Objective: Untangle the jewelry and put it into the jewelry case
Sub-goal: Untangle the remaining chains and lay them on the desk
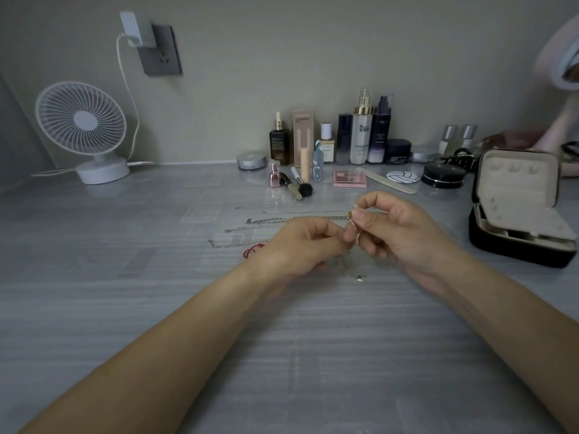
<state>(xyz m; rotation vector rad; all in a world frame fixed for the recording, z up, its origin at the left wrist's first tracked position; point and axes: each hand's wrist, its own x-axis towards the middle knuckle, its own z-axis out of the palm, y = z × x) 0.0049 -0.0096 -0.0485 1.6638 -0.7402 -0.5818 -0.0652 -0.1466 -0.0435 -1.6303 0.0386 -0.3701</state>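
My left hand (300, 242) and my right hand (394, 227) meet above the middle of the table, and both pinch a thin tangled chain (350, 228) between their fingertips. Its loose end with a small charm (359, 278) hangs down onto the table below the hands. Several silver chains (266, 220) lie stretched out in rows behind my left hand. A red cord (252, 250) lies beside my left wrist. The black jewelry case (517, 245) stands open at the right, with a beige lining and its lid upright.
Cosmetic bottles (360, 136), a pink palette (350, 178), brushes (297, 184), a nail file (387, 180) and compacts (443, 177) line the back of the table. A white desk fan (83, 130) stands at the far left. A round mirror (564, 57) is at the top right.
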